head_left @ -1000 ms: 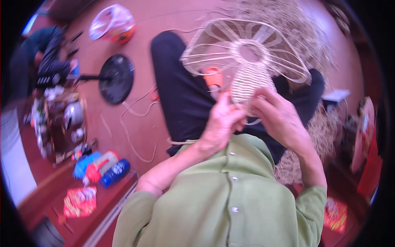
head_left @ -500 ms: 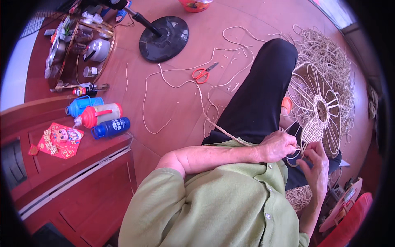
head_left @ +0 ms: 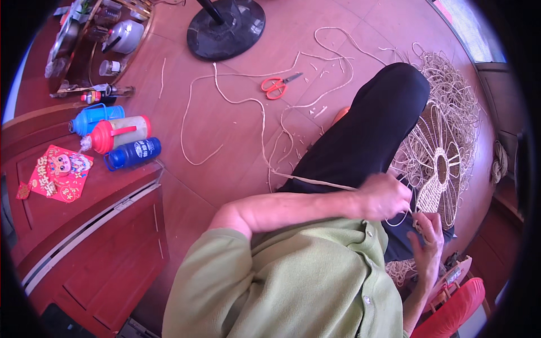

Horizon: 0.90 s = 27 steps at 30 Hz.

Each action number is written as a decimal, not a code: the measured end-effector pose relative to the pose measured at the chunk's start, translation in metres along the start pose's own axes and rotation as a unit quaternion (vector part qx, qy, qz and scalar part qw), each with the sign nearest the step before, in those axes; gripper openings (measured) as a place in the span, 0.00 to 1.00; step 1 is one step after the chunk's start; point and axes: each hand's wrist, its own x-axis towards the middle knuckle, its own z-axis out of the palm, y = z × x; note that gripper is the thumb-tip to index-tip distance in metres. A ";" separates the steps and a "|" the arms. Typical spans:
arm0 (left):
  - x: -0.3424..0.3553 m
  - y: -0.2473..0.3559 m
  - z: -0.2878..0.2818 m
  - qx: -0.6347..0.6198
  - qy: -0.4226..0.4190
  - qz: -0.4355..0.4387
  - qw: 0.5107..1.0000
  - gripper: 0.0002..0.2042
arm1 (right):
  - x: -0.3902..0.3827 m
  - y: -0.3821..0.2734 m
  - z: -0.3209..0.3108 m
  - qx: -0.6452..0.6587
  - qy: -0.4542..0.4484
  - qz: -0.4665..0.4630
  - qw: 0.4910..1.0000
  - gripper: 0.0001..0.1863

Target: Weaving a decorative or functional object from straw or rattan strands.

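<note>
A flower-like piece of pale woven cord [head_left: 431,194], with a round ring and long open loops, leans by my right thigh. My left hand [head_left: 384,197], slightly blurred, is closed on a pale cord [head_left: 321,182] that trails back over my dark trousers to the floor. A short taut stretch of cord shows between my two hands. At the lower end of the woven piece, my right hand [head_left: 428,239] has its fingers curled on the strands, its thumb a little apart. What exactly lies under those fingertips is partly hidden.
A heap of loose cord [head_left: 451,79] lies beyond the woven piece. Red-handled scissors [head_left: 275,87] rest on the tiles among loose cord and clippings. A black round stand base [head_left: 225,34] is farther off. Flasks and a blue bottle [head_left: 134,154] lie on the red cabinet [head_left: 112,242] at left.
The whole view has shifted. My left hand has moved slightly away from my right hand, with cord stretched between them. The woven piece has tilted and looks narrower.
</note>
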 end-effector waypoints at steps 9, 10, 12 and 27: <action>-0.139 -0.155 -0.321 0.461 0.522 -0.330 0.637 0.08 | -0.001 0.040 0.025 0.211 0.156 0.110 0.959 0.10; -0.151 -0.190 -0.325 0.396 0.520 -0.316 0.688 0.08 | 0.002 0.041 0.025 0.086 0.143 0.064 0.984 0.09; -0.153 -0.263 -0.302 0.239 0.465 -0.317 0.791 0.08 | 0.005 0.038 0.021 0.059 0.116 0.064 0.989 0.09; 0.032 -0.176 -0.206 -0.387 0.130 -0.139 0.902 0.07 | 0.120 -0.036 -0.012 0.087 0.221 -0.142 0.961 0.20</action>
